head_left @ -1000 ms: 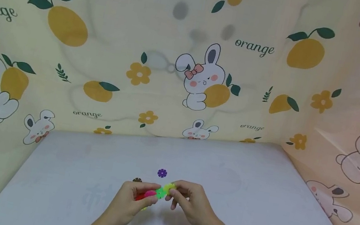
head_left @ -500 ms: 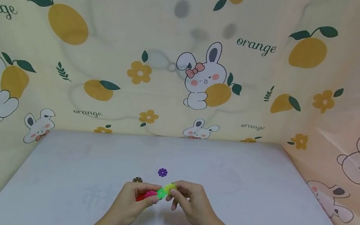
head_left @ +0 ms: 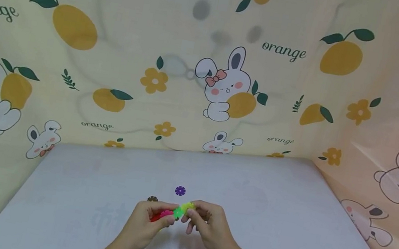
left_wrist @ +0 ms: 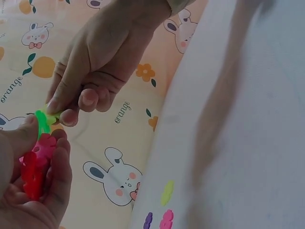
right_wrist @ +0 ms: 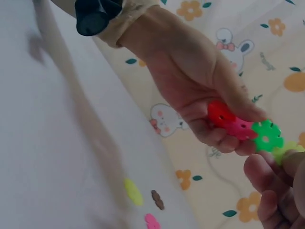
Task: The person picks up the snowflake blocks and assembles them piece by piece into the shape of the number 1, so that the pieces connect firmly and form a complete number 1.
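Note:
Raised over the table is a short chain of interlocking snowflake discs, with a red disc (right_wrist: pixel 220 113), a pink disc (right_wrist: pixel 240 128), a green disc (right_wrist: pixel 267 135) and a yellow disc (right_wrist: pixel 286 150) in a row. My left hand (head_left: pixel 142 224) curls round the red and pink end, its thumb and fingertips at the edge of the green disc. At the other end, my right hand (head_left: pixel 217 233) pinches the yellow disc between thumb and index finger, covering part of it. The green and yellow discs overlap where they meet.
On the white tabletop (head_left: pixel 285 228) lie a purple disc (head_left: pixel 180 191), a brown disc (head_left: pixel 152 199), a loose yellow disc (left_wrist: pixel 167 192) and a loose pink disc (left_wrist: pixel 167 219). A cloth printed with rabbits and oranges (head_left: pixel 122 62) hangs behind and beside the table.
My right hand and wrist have shifted slightly left, its grip still on the yellow disc. The left hand has barely moved, and the purple and brown discs lie where they were.

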{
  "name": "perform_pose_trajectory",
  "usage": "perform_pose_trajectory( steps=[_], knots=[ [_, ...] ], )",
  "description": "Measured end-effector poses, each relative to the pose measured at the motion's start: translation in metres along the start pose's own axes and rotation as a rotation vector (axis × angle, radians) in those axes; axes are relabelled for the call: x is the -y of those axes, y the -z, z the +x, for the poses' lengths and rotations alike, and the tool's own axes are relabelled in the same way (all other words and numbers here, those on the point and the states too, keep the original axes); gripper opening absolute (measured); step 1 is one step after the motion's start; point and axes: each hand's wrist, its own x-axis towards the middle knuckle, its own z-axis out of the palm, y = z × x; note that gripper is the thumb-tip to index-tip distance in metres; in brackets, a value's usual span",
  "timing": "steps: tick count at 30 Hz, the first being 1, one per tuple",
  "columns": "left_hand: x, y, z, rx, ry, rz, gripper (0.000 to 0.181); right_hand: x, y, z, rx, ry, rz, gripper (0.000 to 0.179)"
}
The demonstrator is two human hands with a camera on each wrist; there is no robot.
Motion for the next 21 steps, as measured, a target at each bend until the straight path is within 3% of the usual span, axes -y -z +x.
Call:
perform_pose_trajectory(
  steps=[7, 14, 21],
  knots=[
    [-0.001, 0.001, -0.001, 0.039, -0.008, 0.001, 0.031, 0.003, 0.003, 0.001, 0.054, 0.008, -0.028, 0.016],
    [-0.002, 0.006, 0.000, 0.059, -0.041, 0.028, 0.033, 0.004, 0.002, 0.002, 0.036, 0.003, -0.046, 0.018],
    [-0.001, 0.012, 0.002, 0.072, -0.002, -0.001, 0.031, 0.004, 0.013, 0.007, 0.025, -0.038, -0.058, 0.022]
  ],
)
